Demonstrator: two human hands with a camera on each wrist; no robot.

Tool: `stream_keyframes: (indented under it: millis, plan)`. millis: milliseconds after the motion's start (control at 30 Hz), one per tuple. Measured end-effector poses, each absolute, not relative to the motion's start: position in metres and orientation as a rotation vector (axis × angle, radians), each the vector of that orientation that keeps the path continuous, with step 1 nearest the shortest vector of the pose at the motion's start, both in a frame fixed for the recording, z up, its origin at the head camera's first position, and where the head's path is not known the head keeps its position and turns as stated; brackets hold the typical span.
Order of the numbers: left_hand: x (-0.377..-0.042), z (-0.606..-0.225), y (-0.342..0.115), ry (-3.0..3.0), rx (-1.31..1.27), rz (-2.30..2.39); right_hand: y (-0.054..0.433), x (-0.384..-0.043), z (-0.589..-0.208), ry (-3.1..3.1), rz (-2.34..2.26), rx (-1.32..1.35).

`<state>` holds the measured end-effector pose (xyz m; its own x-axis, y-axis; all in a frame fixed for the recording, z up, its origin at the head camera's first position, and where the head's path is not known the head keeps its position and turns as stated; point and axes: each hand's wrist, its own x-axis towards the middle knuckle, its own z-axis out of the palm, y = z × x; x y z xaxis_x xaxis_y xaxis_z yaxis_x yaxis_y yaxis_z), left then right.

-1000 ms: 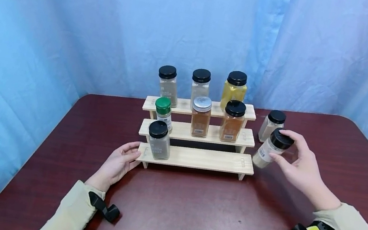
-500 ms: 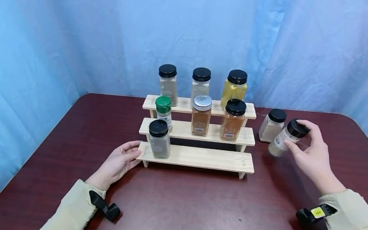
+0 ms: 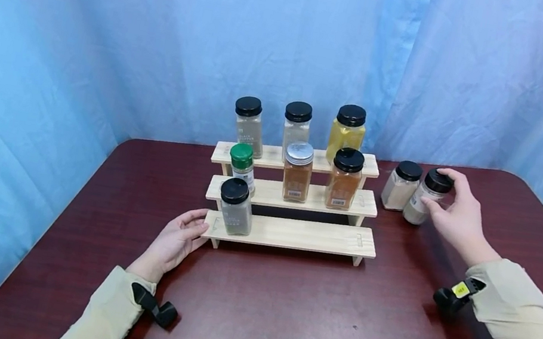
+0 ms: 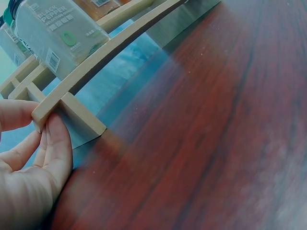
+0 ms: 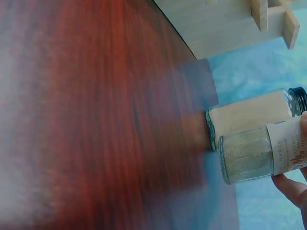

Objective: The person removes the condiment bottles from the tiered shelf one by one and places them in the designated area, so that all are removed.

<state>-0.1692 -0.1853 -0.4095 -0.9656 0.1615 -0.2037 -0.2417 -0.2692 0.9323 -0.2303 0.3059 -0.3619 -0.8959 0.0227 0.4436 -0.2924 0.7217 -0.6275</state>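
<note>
My left hand [image 3: 175,242] pinches the left end of the bottom step of a three-step wooden spice rack [image 3: 306,235]. In the left wrist view the thumb lies over the board and the fingers [image 4: 58,139] curl beneath it. A jar marked black pepper [image 4: 62,36] stands on that end. Right of the rack, my right hand [image 3: 461,218] grips a spice jar [image 3: 417,208] with a black lid, a white label and pale powder inside. It is slightly tilted, close beside another black-lidded jar [image 3: 399,193] of beige powder on the table.
On the middle step stand a green-capped jar [image 3: 242,175], a silver-lidded jar [image 3: 295,180] and a black-lidded orange-brown jar [image 3: 342,187]. The top step bears a yellow jar [image 3: 345,137] and two greyish ones. Behind the dark red table [image 3: 268,314] hangs a blue curtain [image 3: 208,31].
My right hand has carried the spice jar away from the rack's lower right end, back and to the right, beside the beige jar. The left hand has stayed on the rack.
</note>
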Motion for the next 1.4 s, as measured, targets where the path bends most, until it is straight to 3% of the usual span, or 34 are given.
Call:
stream_keyframes:
  millis: [1400]
  plan:
    - [-0.169,-0.408,-0.184,1.736,-0.122,2.305,0.331,-0.265,-0.365,-2.571,0.919,0.164]
